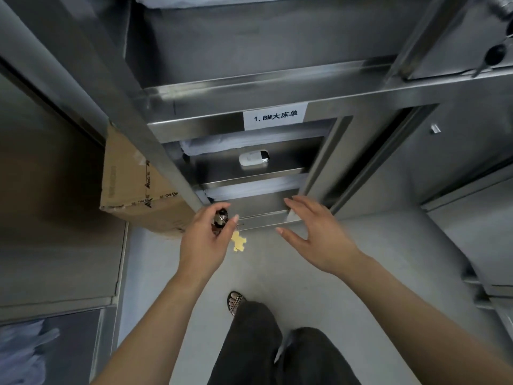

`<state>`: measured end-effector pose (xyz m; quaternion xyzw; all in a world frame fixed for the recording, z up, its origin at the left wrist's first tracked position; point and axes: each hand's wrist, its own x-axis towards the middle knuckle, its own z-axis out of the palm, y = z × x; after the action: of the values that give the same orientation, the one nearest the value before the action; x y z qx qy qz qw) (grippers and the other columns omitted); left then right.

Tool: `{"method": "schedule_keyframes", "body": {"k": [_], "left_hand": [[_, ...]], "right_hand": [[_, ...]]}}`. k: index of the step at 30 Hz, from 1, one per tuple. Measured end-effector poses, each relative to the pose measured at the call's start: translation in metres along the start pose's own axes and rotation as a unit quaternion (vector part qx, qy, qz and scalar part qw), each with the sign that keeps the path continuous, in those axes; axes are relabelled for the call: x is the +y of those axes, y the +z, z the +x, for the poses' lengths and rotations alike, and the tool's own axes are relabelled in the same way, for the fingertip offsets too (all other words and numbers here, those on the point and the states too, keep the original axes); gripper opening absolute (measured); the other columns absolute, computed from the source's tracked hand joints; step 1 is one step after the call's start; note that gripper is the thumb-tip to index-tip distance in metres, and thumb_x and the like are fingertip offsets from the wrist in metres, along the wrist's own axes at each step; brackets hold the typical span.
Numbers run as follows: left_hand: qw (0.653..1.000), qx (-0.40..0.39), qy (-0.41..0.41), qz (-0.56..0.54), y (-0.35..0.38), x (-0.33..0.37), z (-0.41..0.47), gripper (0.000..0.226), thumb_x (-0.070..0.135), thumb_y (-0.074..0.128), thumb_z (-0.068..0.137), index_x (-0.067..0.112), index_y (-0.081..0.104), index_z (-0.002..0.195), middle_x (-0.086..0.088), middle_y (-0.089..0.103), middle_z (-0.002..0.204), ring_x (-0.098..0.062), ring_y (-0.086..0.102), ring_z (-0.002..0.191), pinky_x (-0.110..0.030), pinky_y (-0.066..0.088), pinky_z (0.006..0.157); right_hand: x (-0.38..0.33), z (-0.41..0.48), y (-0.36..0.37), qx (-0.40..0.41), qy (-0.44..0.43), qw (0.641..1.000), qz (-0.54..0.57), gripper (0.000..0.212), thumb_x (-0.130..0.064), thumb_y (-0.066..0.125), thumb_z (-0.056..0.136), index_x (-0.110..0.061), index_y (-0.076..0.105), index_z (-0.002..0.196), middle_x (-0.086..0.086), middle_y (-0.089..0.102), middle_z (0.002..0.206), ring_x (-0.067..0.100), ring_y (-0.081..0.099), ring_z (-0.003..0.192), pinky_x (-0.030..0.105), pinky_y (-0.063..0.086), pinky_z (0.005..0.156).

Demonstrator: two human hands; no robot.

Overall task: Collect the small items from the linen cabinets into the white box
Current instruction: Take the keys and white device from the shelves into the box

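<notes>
My left hand (206, 240) is closed around a small dark keychain (219, 220) with a metal ring; a yellow charm (239, 242) dangles below it. My right hand (316, 234) hovers open with fingers spread, just in front of the lowest shelf of the steel linen cabinet (277, 87). A small white and black device (254, 158) lies on a middle shelf, in front of folded white linen (222, 144). The white box is not in view.
A cardboard box (133, 187) stands on the floor left of the cabinet. A paper label (274, 116) is stuck on a shelf edge. More steel cabinets stand on both sides. My legs and a sandalled foot (236, 301) are on the grey floor below.
</notes>
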<state>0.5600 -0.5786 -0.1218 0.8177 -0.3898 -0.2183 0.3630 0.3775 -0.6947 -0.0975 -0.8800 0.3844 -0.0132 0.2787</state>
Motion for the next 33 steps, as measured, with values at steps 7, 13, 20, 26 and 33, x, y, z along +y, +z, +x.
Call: {"method": "schedule_keyframes", "body": {"k": [7, 13, 20, 26, 33], "left_hand": [[0.999, -0.018, 0.022, 0.021, 0.017, -0.022, 0.058, 0.027, 0.036, 0.059, 0.086, 0.027, 0.058, 0.111, 0.011, 0.053, 0.103, -0.003, 0.055, 0.085, -0.003, 0.036, 0.07], [0.998, -0.004, 0.009, 0.063, 0.042, -0.039, 0.077, 0.028, 0.031, 0.061, 0.087, 0.021, 0.06, 0.112, 0.004, 0.058, 0.108, -0.01, 0.056, 0.091, -0.017, 0.041, 0.076], [0.997, 0.026, -0.004, 0.073, 0.092, -0.066, 0.11, 0.031, 0.044, 0.055, 0.084, 0.028, 0.058, 0.11, 0.001, 0.061, 0.101, -0.018, 0.063, 0.082, -0.034, 0.052, 0.074], [0.996, 0.052, 0.002, 0.076, 0.132, -0.087, 0.152, 0.028, 0.033, 0.062, 0.085, 0.023, 0.061, 0.111, 0.002, 0.058, 0.101, -0.01, 0.054, 0.084, -0.018, 0.035, 0.071], [0.993, 0.072, 0.014, 0.093, 0.149, -0.108, 0.178, 0.029, 0.034, 0.059, 0.087, 0.022, 0.06, 0.113, -0.003, 0.06, 0.11, -0.017, 0.058, 0.095, -0.027, 0.045, 0.078]], "right_hand": [[0.013, 0.063, 0.026, -0.021, -0.003, 1.0, 0.006, 0.06, -0.048, 0.049, 0.089, -0.021, 0.034, 0.14, 0.0, 0.033, 0.148, 0.02, 0.031, 0.135, 0.031, 0.028, 0.107], [0.041, 0.1, 0.048, -0.05, -0.026, 0.998, 0.02, 0.061, -0.051, 0.046, 0.089, -0.022, 0.032, 0.141, -0.001, 0.03, 0.15, 0.019, 0.029, 0.136, 0.035, 0.032, 0.109], [0.085, 0.147, 0.075, -0.035, -0.065, 0.997, 0.017, 0.058, -0.049, 0.05, 0.088, -0.021, 0.038, 0.138, 0.0, 0.035, 0.147, 0.02, 0.032, 0.134, 0.039, 0.038, 0.104], [0.111, 0.197, 0.109, -0.021, -0.102, 0.995, -0.009, 0.057, -0.046, 0.051, 0.089, -0.019, 0.039, 0.137, 0.0, 0.037, 0.146, 0.02, 0.034, 0.131, 0.035, 0.036, 0.104], [0.123, 0.25, 0.14, 0.021, -0.136, 0.989, -0.045, 0.058, -0.043, 0.052, 0.089, -0.015, 0.039, 0.138, 0.005, 0.031, 0.15, 0.028, 0.026, 0.136, 0.042, 0.037, 0.104]]}}
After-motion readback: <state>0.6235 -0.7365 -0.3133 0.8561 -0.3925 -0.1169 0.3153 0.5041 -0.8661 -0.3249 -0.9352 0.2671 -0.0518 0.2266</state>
